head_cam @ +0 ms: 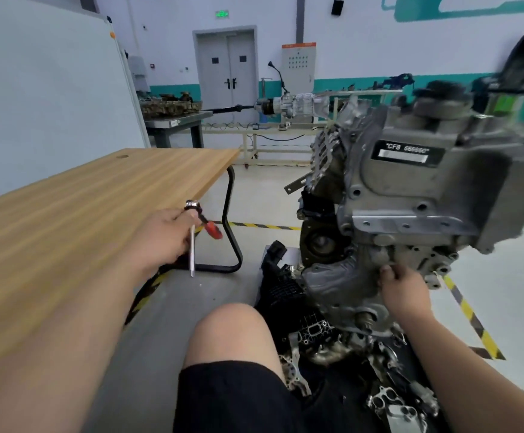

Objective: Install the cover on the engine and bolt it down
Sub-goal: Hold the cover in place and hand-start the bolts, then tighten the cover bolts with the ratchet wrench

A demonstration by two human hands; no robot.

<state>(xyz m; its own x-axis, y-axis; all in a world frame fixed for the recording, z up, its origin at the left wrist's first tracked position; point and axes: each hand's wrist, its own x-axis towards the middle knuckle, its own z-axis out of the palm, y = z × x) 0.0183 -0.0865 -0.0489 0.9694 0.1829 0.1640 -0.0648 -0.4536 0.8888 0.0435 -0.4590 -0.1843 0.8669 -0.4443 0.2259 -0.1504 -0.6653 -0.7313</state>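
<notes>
Your left hand (160, 235) is out over the edge of the wooden counter (76, 214), closed around a ratchet wrench (203, 221) with a red grip, a long thin extension bar (192, 251) hanging straight down from your fingers. That's the bolting tool, and it's well apart from the work for now.

Over on the other side, your right hand (403, 289) is down on the lower face of the engine (410, 198), fingers curled and pressed against the grey casting. Whether there's a bolt pinched in those fingertips, I cannot tell; the hand hides its own grip. The engine sits tilted on its stand, stamped plate facing you, and the cover (410, 226) looks already seated against the block, a pale metal flange with several bolt holes along it just above your right hand.

So by my read, you're in the bolting stage: cover on, fasteners going in. Your right hand seems to be finding or steadying a bolt location low on that face. The next move calls for swinging the wrench across from the counter side, lining the extension bar up square with the bolt head, and keeping it straight so it doesn't slip off. Loose engine parts (317, 335) lie on the floor by your knee, so mind your footing.
</notes>
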